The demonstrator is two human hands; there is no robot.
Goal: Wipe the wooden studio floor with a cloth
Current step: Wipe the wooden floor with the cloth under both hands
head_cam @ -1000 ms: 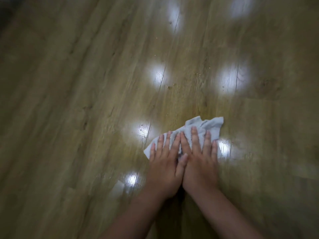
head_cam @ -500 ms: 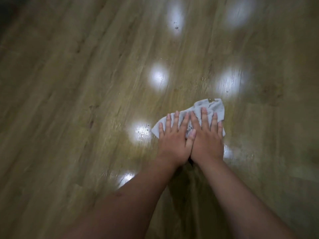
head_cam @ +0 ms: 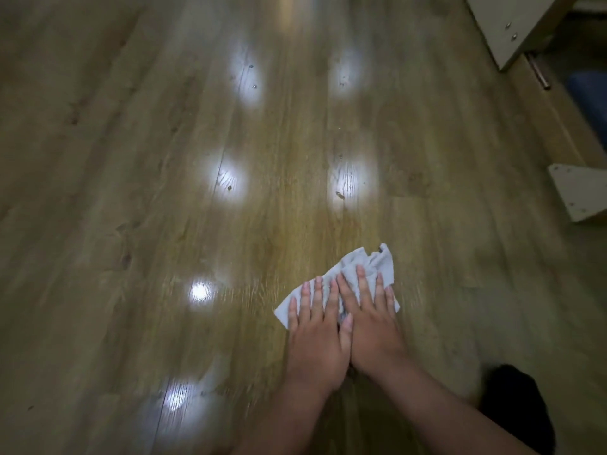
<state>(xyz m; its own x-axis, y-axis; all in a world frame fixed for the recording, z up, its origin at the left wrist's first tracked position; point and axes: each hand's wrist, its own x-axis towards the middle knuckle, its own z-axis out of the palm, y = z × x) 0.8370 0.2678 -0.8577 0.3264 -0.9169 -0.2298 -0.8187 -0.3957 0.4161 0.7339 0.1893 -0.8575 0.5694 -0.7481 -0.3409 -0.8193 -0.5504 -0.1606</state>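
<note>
Both hands lie flat, side by side, on a pale grey cloth [head_cam: 371, 269] spread on the wooden floor [head_cam: 131, 224], toward the near right part of the floor in view. The left hand [head_cam: 317, 336] covers the cloth's near left portion; its fingers [head_cam: 305, 297] are straight and close together, pressing down, and its thumb rests against the inner edge of the right hand [head_cam: 372, 326]. The right hand's fingers [head_cam: 361, 284] are also straight and only slightly spread, pressing the cloth's middle and right portion. Neither hand curls around the fabric; both press it with flat palms.

The cloth is crumpled, with its bunched far end poking out beyond the fingertips and a flat corner showing to the left of the left hand. A small dark spot sits at the cloth's far tip, too small to identify.

The floor's planks run away from the viewer, and 6 bright light reflections [head_cam: 226, 180] lie on it in 2 rows, left of and beyond the cloth. Small specks of debris [head_cam: 339, 194] dot the boards near those reflections.

At the far right edge stand pale furniture panels [head_cam: 502, 24] with screw heads, a metal bar [head_cam: 538, 72] just beside them and a blue item [head_cam: 589, 93] nearby. A dark shape [head_cam: 515, 405] lies at the near right corner.
</note>
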